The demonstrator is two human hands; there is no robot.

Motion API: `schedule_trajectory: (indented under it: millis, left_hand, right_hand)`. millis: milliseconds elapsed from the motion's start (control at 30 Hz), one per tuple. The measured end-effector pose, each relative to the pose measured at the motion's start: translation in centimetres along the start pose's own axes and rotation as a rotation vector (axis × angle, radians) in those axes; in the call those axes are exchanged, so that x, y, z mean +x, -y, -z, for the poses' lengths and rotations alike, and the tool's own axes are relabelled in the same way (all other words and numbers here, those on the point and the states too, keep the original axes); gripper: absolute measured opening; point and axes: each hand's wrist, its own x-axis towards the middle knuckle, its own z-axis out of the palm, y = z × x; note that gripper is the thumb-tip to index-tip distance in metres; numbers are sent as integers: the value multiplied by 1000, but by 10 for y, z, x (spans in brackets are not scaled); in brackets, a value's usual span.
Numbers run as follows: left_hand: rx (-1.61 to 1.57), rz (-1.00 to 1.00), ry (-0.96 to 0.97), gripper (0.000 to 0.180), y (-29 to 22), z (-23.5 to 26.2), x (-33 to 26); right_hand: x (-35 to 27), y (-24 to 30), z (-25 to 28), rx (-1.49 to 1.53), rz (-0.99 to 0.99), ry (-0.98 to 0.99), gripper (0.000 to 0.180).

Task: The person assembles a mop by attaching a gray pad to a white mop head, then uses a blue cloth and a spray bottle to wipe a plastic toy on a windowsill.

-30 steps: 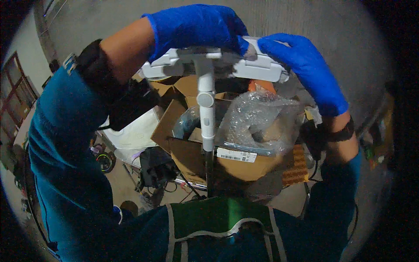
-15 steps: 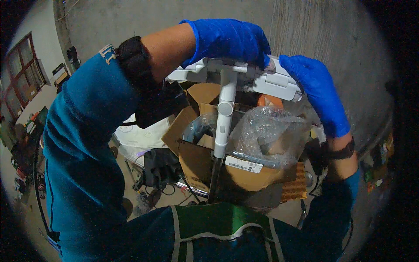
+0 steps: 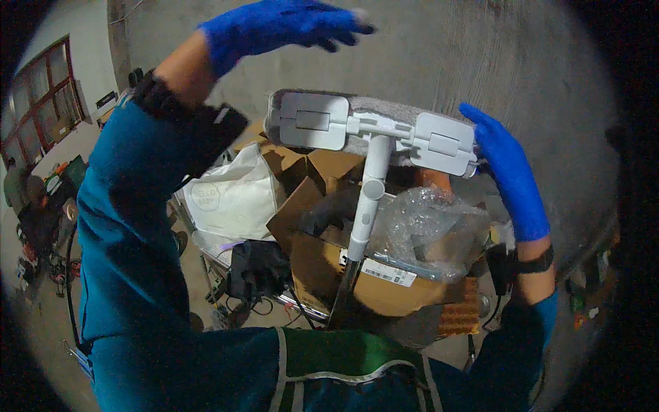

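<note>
A flat mop (image 3: 371,191) stands upright before me, its white head raised and its pole running down toward my body. A grey fluffy pad (image 3: 384,105) lies behind the head's two hinged white plates and shows along the upper edge. Up and to the left of the head, my left hand (image 3: 281,29) in a blue glove is empty, fingers stretched out to the right. At the head's right end is my right hand (image 3: 506,161), also blue-gloved, with a finger extended upward; whether it touches the pad's edge is unclear.
Behind the pole sits an open cardboard box (image 3: 405,292) with bubble wrap (image 3: 432,223) in it. To its left are a white bag (image 3: 237,196) and a black bag (image 3: 257,275). A grey wall (image 3: 412,48) rises behind.
My left hand has let go of the mop head and moved up and left. The right hand has shifted slightly down at the head's right end. The head's left plate now shows fully.
</note>
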Motion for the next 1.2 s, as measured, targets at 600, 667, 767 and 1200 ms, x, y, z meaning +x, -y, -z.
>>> schedule_trajectory:
  millis: [600,667,767,1200]
  left_hand:
    - [-909,216,-517,63,63,-111,-114]
    - [-938,200,-489,61,66,-110,-109]
    - [-924,187,-501,54,67,-107,-101]
    - [-546,421,-137,51,52,-53,-84]
  right_hand:
    - [-18,-15,-14,252,-230,67,45]
    - [-16,-22,-14,271,-221,67,43]
    - [-14,-26,-11,169,-185,49,45]
    - [78,71,-78,-374,397,573,34]
